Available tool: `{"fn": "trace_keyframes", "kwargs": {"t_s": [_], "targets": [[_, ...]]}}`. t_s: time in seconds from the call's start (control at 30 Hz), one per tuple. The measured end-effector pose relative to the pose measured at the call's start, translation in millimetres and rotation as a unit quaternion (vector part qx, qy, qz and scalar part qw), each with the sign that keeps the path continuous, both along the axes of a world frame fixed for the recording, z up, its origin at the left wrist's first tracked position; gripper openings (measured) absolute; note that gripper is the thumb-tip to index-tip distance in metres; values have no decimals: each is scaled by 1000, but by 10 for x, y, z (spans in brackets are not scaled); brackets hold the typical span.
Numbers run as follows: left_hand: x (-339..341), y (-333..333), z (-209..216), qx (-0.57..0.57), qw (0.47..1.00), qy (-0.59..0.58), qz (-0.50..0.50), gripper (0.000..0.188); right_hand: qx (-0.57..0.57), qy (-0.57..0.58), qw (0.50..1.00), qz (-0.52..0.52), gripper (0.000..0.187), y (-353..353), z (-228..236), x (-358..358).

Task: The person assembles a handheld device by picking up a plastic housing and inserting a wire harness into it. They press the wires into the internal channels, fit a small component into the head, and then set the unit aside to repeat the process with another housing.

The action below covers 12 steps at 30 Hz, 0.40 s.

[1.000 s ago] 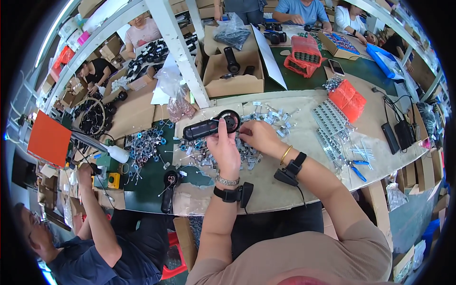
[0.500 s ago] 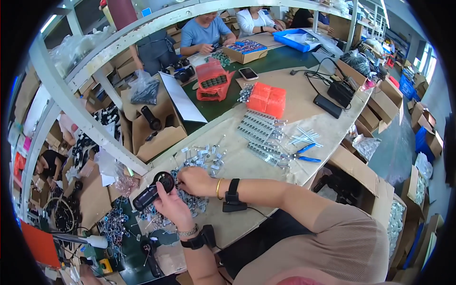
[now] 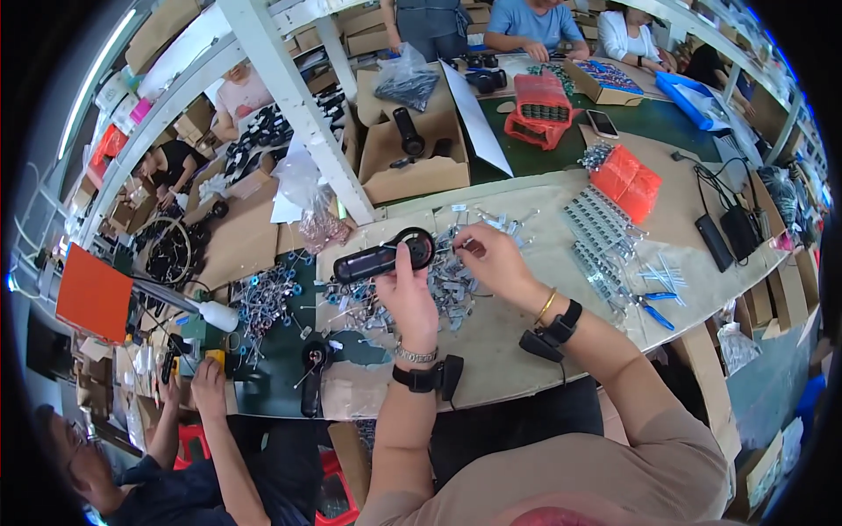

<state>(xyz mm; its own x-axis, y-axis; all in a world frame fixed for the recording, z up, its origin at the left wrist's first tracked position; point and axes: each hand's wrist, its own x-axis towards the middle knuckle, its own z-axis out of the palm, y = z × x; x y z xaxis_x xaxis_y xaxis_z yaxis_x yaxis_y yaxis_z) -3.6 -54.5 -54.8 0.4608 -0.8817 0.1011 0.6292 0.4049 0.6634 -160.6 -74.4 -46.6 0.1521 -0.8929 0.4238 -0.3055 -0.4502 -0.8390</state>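
My left hand is closed round a black handheld fan housing, which has a round ring head and a thick handle. It lies nearly level above the table, handle to the left. Just right of the ring, my right hand has thumb and fingertips pinched together; whatever is between them is too small to make out. Beneath both hands spreads a pile of small metal motors with thin shafts or wires. A second black housing lies near the table's front edge, left of my left forearm.
Blue-handled pliers and white sticks lie right, near grey part trays and a red-wrapped block. A cardboard box and a white post stand beyond. A co-worker's hands work at lower left.
The view has swung left, bringing a co-worker in at lower left. My right fingertips have drawn a little away from the ring. The housing stays in my left hand and looks more level.
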Motion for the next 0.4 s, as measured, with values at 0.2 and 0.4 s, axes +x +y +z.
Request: {"fn": "trace_keyframes", "kwargs": {"t_s": [0.2,0.4], "targets": [[-65,17,-20,14,1000,-18,-11,12,-27,-134,990,-17,16,94,77,-128],[-171,62,-85,17,997,-45,-64,16,139,-367,917,72,19,97,-59,-536]]}}
